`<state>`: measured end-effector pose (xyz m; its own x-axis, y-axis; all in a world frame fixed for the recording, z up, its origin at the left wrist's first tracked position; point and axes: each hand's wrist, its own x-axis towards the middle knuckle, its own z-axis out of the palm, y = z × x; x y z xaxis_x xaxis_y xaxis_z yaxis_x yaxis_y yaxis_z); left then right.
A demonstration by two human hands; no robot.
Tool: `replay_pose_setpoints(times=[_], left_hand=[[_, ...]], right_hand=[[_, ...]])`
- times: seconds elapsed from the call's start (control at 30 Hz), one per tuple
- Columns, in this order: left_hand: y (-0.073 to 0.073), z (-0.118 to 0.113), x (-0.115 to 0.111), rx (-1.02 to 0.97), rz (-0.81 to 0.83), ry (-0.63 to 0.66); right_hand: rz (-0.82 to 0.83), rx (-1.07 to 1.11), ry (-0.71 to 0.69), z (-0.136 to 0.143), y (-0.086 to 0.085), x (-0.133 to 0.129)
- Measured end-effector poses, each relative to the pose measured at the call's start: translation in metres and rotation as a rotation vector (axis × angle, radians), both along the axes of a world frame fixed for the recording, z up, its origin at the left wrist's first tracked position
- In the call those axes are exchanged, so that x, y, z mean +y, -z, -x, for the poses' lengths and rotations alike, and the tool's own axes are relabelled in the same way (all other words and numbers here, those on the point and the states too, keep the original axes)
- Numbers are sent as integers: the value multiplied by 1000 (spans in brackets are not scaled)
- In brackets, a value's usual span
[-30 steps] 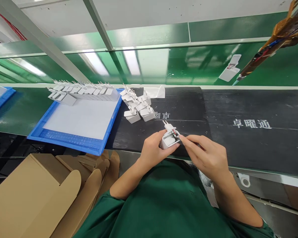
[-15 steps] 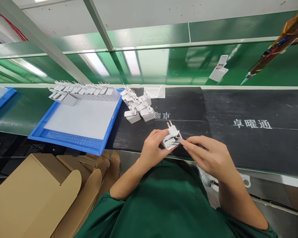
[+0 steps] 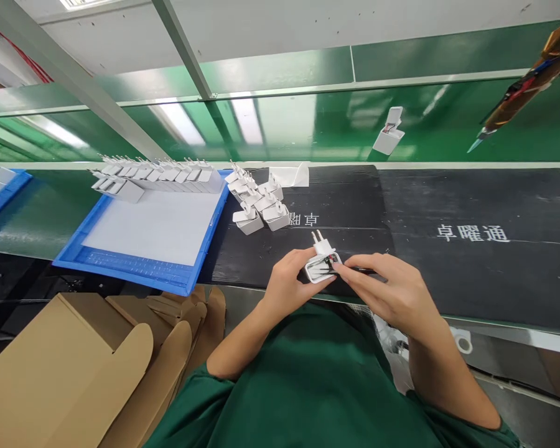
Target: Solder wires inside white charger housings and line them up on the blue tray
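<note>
My left hand (image 3: 287,280) is closed around a white plug charger housing (image 3: 313,274) just over the near edge of the black mat. Its open side faces me, with small red and dark parts showing inside, and the two-pin plug cap (image 3: 323,246) tilts up at the far side. Dark tweezers (image 3: 368,270) are pinched in my right hand (image 3: 392,289), and their thin tips reach into the housing opening. Beyond my left hand, several white plug chargers (image 3: 276,216) stand bunched on the mat, pins up.
A blue tray (image 3: 135,269) at left carries rows of chargers (image 3: 168,174). Another opened charger (image 3: 389,140) lies on the green belt (image 3: 336,130). A taped tool (image 3: 518,102) hangs at upper right. Cardboard boxes (image 3: 74,367) stand below left; the black mat (image 3: 476,274) extends right.
The plug cap has tipped farther back from the housing, showing more of the inside. My right fingers have moved slightly left. The charger on the belt has shifted left.
</note>
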<state>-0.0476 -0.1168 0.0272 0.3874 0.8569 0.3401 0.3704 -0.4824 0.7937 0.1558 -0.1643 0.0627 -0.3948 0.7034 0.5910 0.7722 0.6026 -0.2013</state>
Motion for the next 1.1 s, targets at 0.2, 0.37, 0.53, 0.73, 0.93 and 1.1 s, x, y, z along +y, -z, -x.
replay_pose_setpoints(times=[0.2,0.37,0.53,0.73,0.93,1.1], left_hand=[[17,24,11,79,180,-131],[40,51,26,121,152,-139],[45,57,30,100,165,-55],[47,56,29,65,181,-69],[41,57,30,55,275,-75],[26,55,40,-28,500,16]], right_hand=[[167,22,163,-19,33,19],[319,-111,171,-35,65,51],[352,124,343,-74,61,146],[452,348,807,-99,55,284],[464,313,718,-83,53,297],[512,242,630,-85,50,244]])
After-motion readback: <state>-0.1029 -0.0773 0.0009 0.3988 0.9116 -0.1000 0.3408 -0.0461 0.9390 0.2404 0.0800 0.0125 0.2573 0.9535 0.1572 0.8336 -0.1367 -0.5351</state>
